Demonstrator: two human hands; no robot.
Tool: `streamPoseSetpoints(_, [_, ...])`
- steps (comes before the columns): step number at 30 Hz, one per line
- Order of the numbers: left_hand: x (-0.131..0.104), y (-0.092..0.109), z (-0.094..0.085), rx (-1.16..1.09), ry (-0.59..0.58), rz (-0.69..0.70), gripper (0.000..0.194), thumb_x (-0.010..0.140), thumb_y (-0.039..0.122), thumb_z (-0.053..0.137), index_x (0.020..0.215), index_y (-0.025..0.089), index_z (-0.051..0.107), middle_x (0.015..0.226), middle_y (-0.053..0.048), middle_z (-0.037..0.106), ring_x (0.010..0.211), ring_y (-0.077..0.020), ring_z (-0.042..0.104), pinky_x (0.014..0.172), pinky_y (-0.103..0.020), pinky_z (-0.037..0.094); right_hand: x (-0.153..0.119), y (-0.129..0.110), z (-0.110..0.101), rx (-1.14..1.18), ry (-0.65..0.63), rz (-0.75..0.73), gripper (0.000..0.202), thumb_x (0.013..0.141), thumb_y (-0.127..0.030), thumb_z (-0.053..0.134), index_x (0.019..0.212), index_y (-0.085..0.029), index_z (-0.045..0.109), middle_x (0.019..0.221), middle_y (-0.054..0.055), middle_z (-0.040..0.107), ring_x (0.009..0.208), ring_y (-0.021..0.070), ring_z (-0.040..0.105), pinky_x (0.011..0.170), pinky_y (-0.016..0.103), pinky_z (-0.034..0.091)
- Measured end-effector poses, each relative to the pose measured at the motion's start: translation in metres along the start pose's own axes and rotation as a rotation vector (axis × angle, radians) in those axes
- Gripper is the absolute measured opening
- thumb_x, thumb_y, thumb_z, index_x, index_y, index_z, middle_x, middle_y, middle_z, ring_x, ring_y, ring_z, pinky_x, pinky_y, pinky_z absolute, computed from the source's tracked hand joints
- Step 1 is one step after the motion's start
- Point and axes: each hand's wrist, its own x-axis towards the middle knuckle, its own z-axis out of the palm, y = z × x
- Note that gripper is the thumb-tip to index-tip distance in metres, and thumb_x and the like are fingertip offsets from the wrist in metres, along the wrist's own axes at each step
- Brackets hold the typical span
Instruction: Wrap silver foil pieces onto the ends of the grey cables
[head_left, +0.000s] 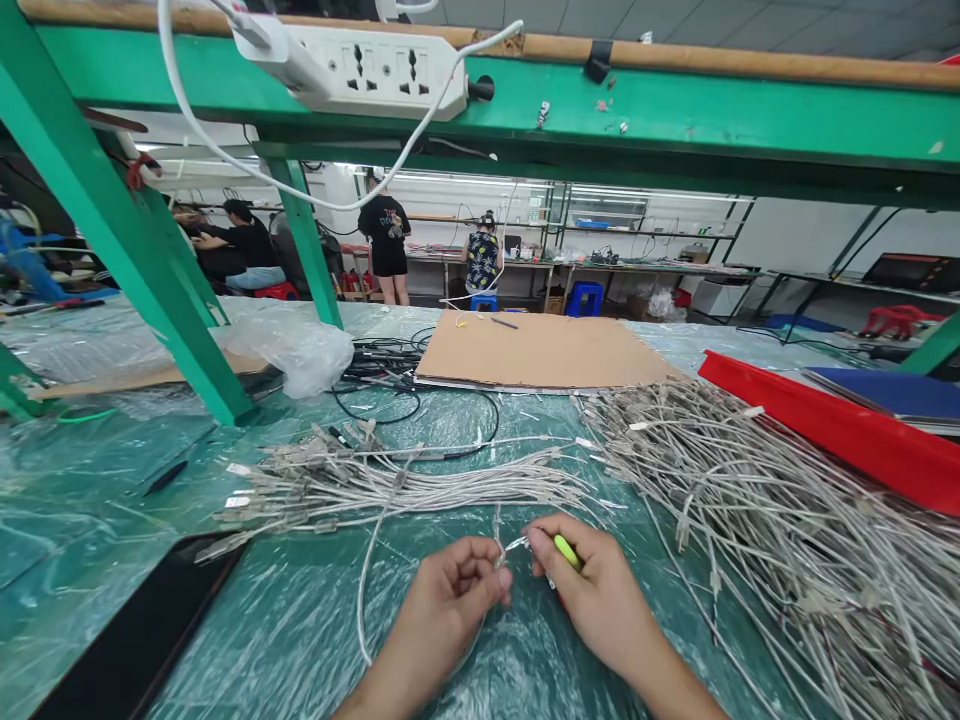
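My left hand [454, 605] is closed in a pinch on a thin grey-white cable [362, 590], close to its end. The cable loops out to the left over the bench. Just to the right, my right hand [604, 590] is closed around a small tool with a yellow-green handle [568, 551]; the tool's kind is hidden by my fingers. My right fingertips meet the shiny, stripped-looking cable end between the two hands. Beyond them lies a bundle of similar cables [450, 485] with connectors at its left end.
A large heap of cables [780, 520] covers the right side, beside a red tray [825, 430]. A dark phone or tablet [142, 630] lies front left. Behind are cardboard [547, 350], black cables [390, 360] and plastic wrap [300, 350]. A green frame carries a power strip [382, 72].
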Motion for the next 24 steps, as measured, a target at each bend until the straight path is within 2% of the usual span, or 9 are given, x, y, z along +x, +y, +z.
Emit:
streamPoseSetpoints(7, [0.000,0.002,0.001,-0.032,0.013,-0.017,0.050,0.070,0.057,0.072,0.089,0.012,0.061,0.066,-0.002,0.063,0.041,-0.0041,0.034,0.040,-0.017,0.025,-0.001,-0.004,0.002,0.039,-0.025,-0.002,0.027,0.092,-0.041,0.052,0.084,-0.018,0.065,0.066,-0.001,0.058,0.062,0.0135,0.051,0.060,0.023,0.038])
streamPoseSetpoints(11, [-0.005,0.000,0.003,0.007,-0.010,0.007,0.042,0.078,0.053,0.067,0.090,0.013,0.060,0.070,-0.002,0.062,0.045,-0.0058,0.038,0.042,-0.018,0.031,-0.001,-0.005,0.006,0.061,-0.050,0.033,0.027,0.090,-0.040,0.054,0.077,-0.018,0.061,0.063,-0.002,0.054,0.060,0.0126,0.047,0.058,0.023,0.036])
streamPoseSetpoints(17, [-0.007,-0.001,0.004,0.103,0.060,0.083,0.025,0.081,0.040,0.067,0.083,0.016,0.060,0.069,0.001,0.058,0.053,-0.0085,0.041,0.048,-0.018,0.034,0.000,-0.007,0.006,0.153,-0.078,0.085,0.024,0.087,-0.039,0.058,0.078,-0.017,0.061,0.062,-0.002,0.053,0.059,0.0121,0.044,0.056,0.022,0.035])
streamPoseSetpoints(24, [-0.009,-0.004,0.006,0.297,0.104,0.177,0.017,0.084,0.034,0.063,0.079,0.018,0.059,0.066,0.003,0.052,0.058,-0.0110,0.042,0.056,-0.021,0.035,0.001,-0.002,0.012,0.332,-0.089,0.150,0.025,0.084,-0.037,0.063,0.071,-0.017,0.057,0.060,-0.003,0.055,0.054,0.0086,0.040,0.054,0.021,0.032])
